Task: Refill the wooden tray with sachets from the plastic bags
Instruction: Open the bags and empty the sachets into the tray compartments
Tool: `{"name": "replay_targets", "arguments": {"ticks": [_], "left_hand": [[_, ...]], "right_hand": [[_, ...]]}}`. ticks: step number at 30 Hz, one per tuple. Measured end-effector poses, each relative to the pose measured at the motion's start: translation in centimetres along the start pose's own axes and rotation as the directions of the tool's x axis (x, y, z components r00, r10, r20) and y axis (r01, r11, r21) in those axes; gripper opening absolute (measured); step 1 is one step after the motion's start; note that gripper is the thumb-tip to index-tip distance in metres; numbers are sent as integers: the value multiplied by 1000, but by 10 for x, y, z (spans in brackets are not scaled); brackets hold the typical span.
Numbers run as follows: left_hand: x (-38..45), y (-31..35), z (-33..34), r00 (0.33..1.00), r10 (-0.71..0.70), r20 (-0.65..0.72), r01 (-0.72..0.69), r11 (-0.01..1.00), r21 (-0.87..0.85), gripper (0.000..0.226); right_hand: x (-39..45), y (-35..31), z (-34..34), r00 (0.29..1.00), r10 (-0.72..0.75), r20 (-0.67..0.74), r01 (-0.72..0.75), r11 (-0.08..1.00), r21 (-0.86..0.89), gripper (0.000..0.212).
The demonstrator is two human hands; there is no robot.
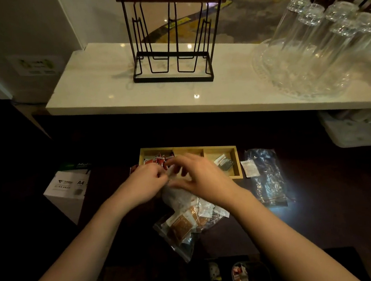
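**Both hands on the bag mouth**

Your left hand [146, 181] and right hand [199, 177] pinch the top of the clear plastic bag [184, 223] of brown sachets, just in front of the wooden tray [234, 158]. Red sachets [159, 160] fill the tray's left compartment; another bag [266, 177] lies right of the tray.

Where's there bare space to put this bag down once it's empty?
Bare dark floor lies between the A4 paper box and the wooden tray, and at the right beyond the blue plastic bag. It is crowded in front of the tray, where both hands work the clear sachet bag.
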State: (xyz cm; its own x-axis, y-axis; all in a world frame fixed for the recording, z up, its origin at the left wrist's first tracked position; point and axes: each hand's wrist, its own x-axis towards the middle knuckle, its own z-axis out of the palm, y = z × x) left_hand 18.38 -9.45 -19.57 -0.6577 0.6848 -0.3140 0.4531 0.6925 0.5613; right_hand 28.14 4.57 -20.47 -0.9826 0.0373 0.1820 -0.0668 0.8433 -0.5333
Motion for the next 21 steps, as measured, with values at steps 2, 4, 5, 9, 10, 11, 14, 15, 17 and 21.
{"name": "replay_targets", "arguments": {"ticks": [2,4,5,9,10,11,14,15,17,21], "left_hand": [[2,1,1,1000,-4,-9,4,997,-72,20],[3,0,1,1000,13,20,-11,993,-115,21],[4,-1,1,999,28,46,-21,988,-152,23],[2,-9,-1,1000,27,-5,-26,873,-488,29],[3,-12,0,997,-37,-63,-6,822,-570,26],[4,-16,3,985,-121,-121,18,778,-628,23],[9,-39,20,932,-357,-68,208,678,-704,18],[8,-46,28,916,-398,59,314,616,-723,26],[5,-56,44,866,-361,345,478,398,-783,43],[0,-55,54,895,-276,350,402,160,-901,31]], "right_hand": [[0,-3,12,998,0,56,3,999,-52,56],[0,-1,24,999,36,31,-33,996,-80,53],[0,1,28,999,43,-5,-43,996,-84,46],[6,4,20,994,30,-108,-34,999,-37,15],[9,4,16,995,30,-95,-30,1000,0,14],[12,3,11,997,34,-76,-31,999,39,14],[20,2,-1,996,68,-61,-54,977,205,16],[21,0,-7,995,88,-56,-70,958,277,14],[22,-1,-16,991,127,-45,-100,915,392,12],[21,11,-28,977,202,-65,-154,887,435,1]]}}
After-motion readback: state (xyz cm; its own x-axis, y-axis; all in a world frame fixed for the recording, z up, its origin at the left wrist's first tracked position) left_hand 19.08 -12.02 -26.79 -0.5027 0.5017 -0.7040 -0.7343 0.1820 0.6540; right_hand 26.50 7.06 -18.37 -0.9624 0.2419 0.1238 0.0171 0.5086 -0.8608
